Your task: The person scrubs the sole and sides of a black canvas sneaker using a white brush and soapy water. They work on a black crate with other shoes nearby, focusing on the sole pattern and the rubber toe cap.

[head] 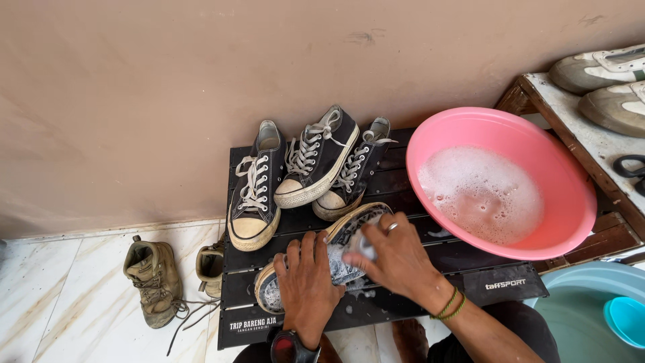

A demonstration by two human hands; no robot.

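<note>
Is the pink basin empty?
No, the pink basin holds foamy, soapy water across its bottom.

soapy shoe (339, 259) half hidden under both hands, blue tub (591, 309) cut off

Home floor: washbasin (430, 144), shoes (316, 158)

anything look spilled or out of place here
A little: soap foam has dribbled onto the black slatted table beside the soapy dark sneaker under both hands. The pink plastic basin of suds sits tilted, and one tan boot lies tipped over, laces trailing on the floor.
</note>
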